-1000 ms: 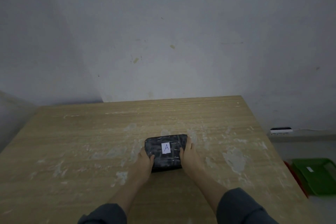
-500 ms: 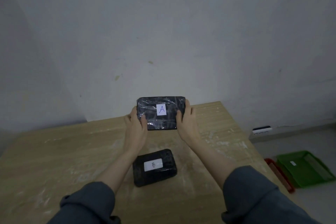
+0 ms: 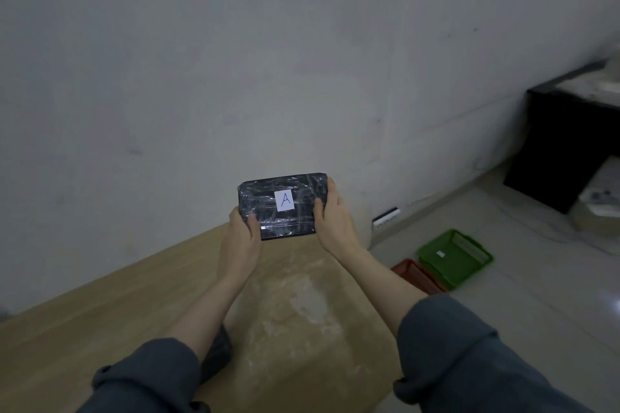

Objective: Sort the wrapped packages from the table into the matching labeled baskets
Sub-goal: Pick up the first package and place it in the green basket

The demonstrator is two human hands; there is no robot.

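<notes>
A second dark package (image 3: 214, 359) is lying on the wooden table (image 3: 100, 322) below the left forearm, mostly hidden by the left sleeve (image 3: 147, 379), so its label cannot be read. Above it, the left hand (image 3: 240, 238) is gripping the lower left corner of the black wrapped package (image 3: 265, 208), thumb lying across the front face and fingers curled behind it. That package is being held in the air between the two hands, above the table's far edge and in front of the grey wall (image 3: 268, 60), long side level, with its white label (image 3: 285, 200) reading "A" facing the camera. The right hand (image 3: 330, 223) is clamping the package's right end, thumb pressed on the front and fingertips wrapping over the top right corner. Below and to the right of the right hand, a red basket (image 3: 417, 277) and a green basket (image 3: 453, 256) are sitting side by side on the floor (image 3: 536, 278), touching or nearly so. A small white tag in the green basket is too small to read. Further right, a black cabinet (image 3: 563, 144) is standing against the wall.
</notes>
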